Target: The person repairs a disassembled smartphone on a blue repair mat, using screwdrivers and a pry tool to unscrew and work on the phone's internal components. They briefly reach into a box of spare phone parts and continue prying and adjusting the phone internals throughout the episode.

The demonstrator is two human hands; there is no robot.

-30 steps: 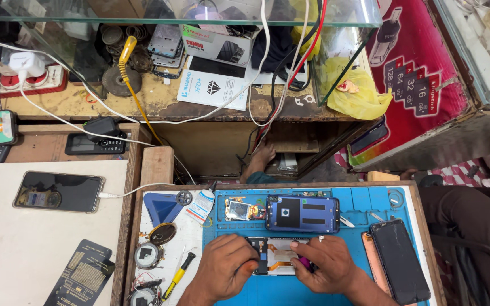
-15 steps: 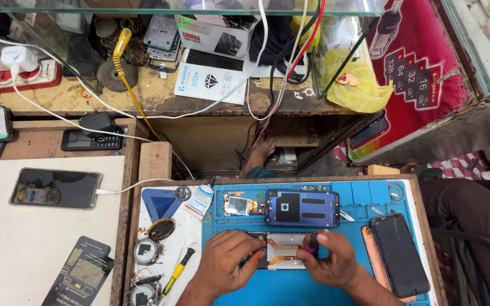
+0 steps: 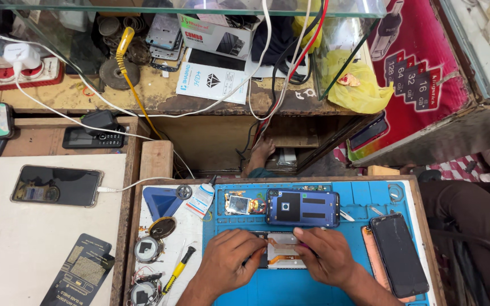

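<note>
Pinning the opened phone body with copper-coloured inner parts (image 3: 282,249) flat on the blue rubber work mat (image 3: 290,289), the left hand (image 3: 228,266) steadied one edge while the right hand (image 3: 324,258) pinched a thin tool against it.

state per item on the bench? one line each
Opened phone: back off, insides showing, both hands on it.
Left hand: pressing its left end.
Right hand: fingers on its right end.
Blue back cover: detached, lying flat.
Black phone: screen dark.
Phone on white board: cable plugged in.
Screwdriver: lying unused.
</note>
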